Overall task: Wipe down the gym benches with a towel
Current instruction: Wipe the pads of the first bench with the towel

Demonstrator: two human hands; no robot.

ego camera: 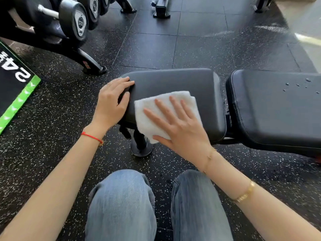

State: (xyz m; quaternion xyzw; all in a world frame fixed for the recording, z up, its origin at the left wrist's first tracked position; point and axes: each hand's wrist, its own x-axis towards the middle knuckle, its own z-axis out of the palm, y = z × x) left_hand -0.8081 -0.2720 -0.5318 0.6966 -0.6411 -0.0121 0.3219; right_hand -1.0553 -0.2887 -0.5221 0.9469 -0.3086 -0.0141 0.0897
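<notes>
The right hand (182, 126) presses the folded white towel (166, 112) flat with spread fingers at the seat pad's (187, 82) 7 o'clock corner, while the left hand (111, 101), fingers loosely extended, steadies its 9 o'clock end, likely against sliding.

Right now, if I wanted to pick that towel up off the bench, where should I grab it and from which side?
Probably the near corner of the towel, which hangs off the seat pad edge toward you. Pinch it from below and in front: it overhangs freely there, while the right hand presses the rest flat on the pad.
</notes>
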